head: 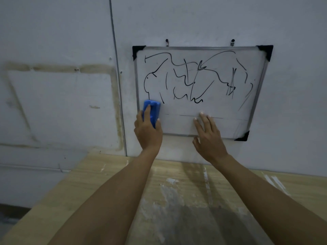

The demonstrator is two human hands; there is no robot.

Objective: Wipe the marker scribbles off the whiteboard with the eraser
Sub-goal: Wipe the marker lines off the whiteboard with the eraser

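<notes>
A whiteboard (230, 124) with a metal frame and black corners hangs tilted on the wall. Black marker scribbles (187, 80) cover its upper and middle area, while the bottom strip carries only a thin faint line. My left hand (147, 131) grips a blue eraser (152, 108) and presses it against the board's lower left part, just below the scribbles. My right hand (208, 137) lies flat with fingers spread on the board's bottom edge near the middle, holding nothing.
A light wooden table (109, 188) with white paint smears stands against the wall below the board. Two hooks (232, 42) hold the board up. A vertical metal strip (117, 76) runs down the wall left of the board.
</notes>
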